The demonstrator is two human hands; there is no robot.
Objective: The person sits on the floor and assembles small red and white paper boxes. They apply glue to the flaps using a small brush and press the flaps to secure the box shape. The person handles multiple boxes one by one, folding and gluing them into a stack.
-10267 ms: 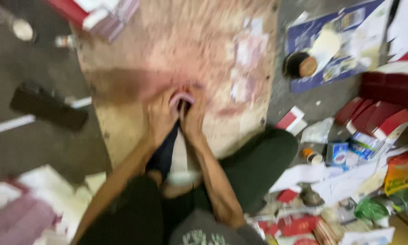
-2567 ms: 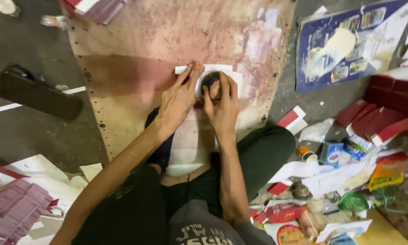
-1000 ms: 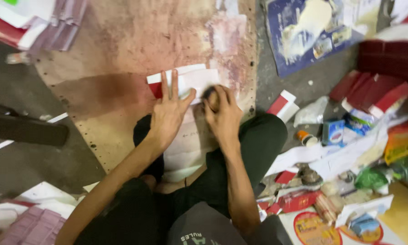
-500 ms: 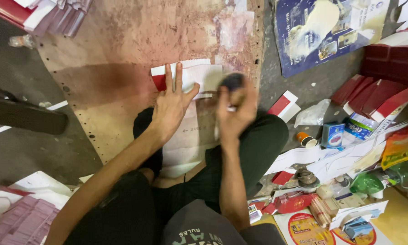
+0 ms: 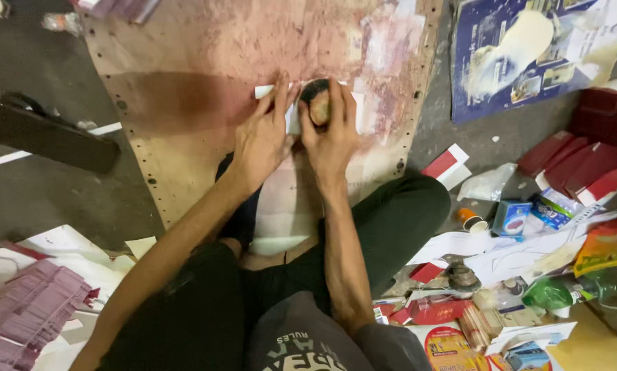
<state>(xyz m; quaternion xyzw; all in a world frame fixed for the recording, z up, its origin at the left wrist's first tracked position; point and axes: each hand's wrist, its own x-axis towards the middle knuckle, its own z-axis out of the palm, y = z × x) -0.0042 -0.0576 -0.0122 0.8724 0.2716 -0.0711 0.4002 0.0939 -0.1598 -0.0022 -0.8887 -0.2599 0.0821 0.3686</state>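
Note:
I sit on the floor at a stained wooden board [image 5: 205, 82]. A white paper sheet [image 5: 267, 91] lies on it, mostly under my hands. My left hand [image 5: 261, 137] presses flat on the sheet, fingers spread. My right hand [image 5: 331, 127] grips a small round dark object [image 5: 315, 102], brownish inside, and holds it down on the paper right beside my left fingers. More pale paper [image 5: 288, 206] lies toward my legs.
A long black object [image 5: 51, 137] lies on the grey floor at left. Red boxes [image 5: 583, 158], a blue poster [image 5: 528, 48], small bottles and packets [image 5: 521, 288] crowd the right. Pink fringed paper [image 5: 27, 316] is at lower left.
My right hand, lifted off the board half a second ago with the round object, has come back down onto the paper next to my left hand.

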